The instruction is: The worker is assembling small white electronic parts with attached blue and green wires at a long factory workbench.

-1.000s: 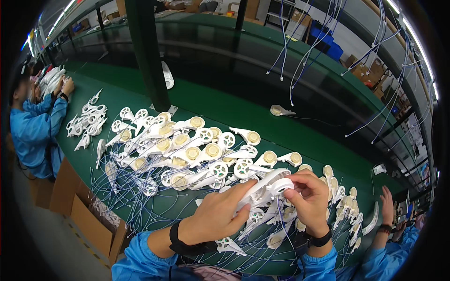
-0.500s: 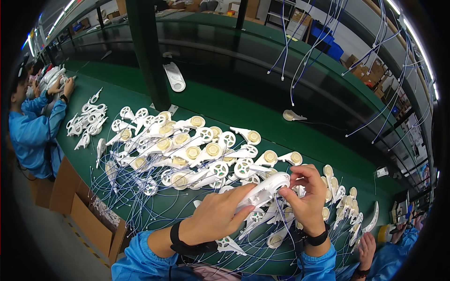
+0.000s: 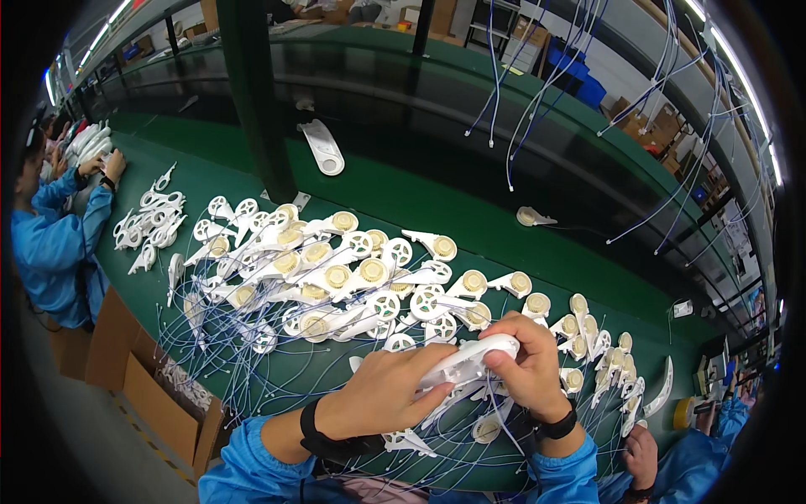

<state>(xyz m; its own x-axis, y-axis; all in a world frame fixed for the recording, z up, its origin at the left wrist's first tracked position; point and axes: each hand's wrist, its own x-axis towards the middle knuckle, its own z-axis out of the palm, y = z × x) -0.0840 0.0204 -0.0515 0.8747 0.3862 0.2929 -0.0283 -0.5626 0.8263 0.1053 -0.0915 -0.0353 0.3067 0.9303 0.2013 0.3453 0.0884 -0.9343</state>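
Observation:
Both of my hands hold one white plastic housing (image 3: 457, 370) above the near part of the pile. My left hand (image 3: 374, 391) wraps its narrower end, fingers along the top and thumb below. At the rounded end, my right hand (image 3: 537, 370) pinches with the thumb pressed against the shell and fingers behind it. A thin pale cable (image 3: 508, 428) hangs under the housing; where it attaches is hidden. Beneath lie several similar white parts with cream fan wheels (image 3: 374, 270) or spoked round openings (image 3: 428, 301), tangled among blue and white wires (image 3: 243, 370).
Beyond the green table runs a dark conveyor belt carrying a white shell (image 3: 323, 149) and a small fan part (image 3: 533, 217). A green post (image 3: 256, 109) stands at its edge. Wires (image 3: 512, 109) hang overhead. Co-workers sit left and right; one hand (image 3: 642, 458) is close by. Open carton (image 3: 159, 403) at lower left.
My right thumb and fingers have closed over the housing's rounded end, and the housing sits slightly lower. On the belt, the shell and fan part have shifted right. The whole view has shifted slightly.

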